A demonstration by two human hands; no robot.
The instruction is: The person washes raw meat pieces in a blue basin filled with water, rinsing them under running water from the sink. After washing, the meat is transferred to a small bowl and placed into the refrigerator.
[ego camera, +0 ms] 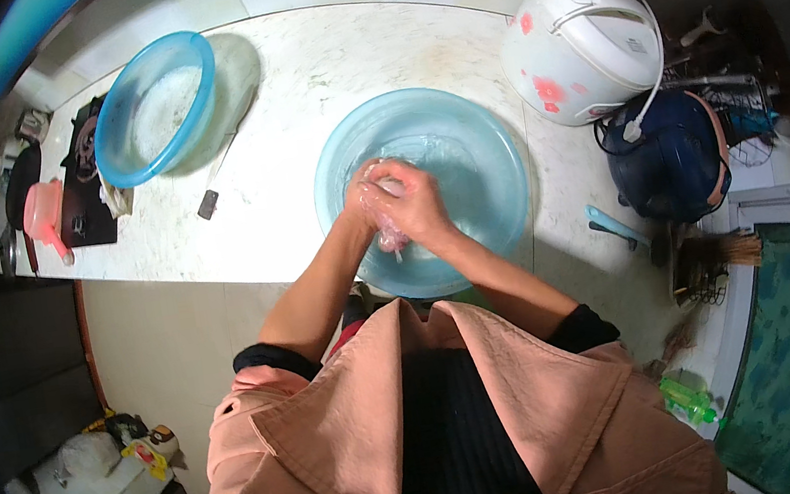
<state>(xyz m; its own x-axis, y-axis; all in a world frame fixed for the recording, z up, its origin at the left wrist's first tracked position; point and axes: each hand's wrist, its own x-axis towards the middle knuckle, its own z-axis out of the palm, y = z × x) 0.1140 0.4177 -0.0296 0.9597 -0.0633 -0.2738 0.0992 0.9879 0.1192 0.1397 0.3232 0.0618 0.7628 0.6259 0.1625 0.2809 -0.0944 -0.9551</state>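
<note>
My left hand (363, 195) and my right hand (420, 202) are pressed together above a light-blue plastic basin (515, 177). Between them is a wet, translucent pinkish thing (391, 238), bunched up, its lower end hanging below the palms. A paler, whitish part of it shows near the fingers. Whether it is thin plastic or a wet cloth, I cannot tell. Clear water (477, 209) lies in the basin under my hands. The fingers hide much of the held thing.
A blue basin (203, 62) with suds leans at the left, near a gas stove (88, 218) and a pink dipper (44, 209). A small dark object (208, 204) lies on the white counter (276, 210). At right stand a floral electric hot-water pot (536, 68) and dark-blue appliance (656, 165).
</note>
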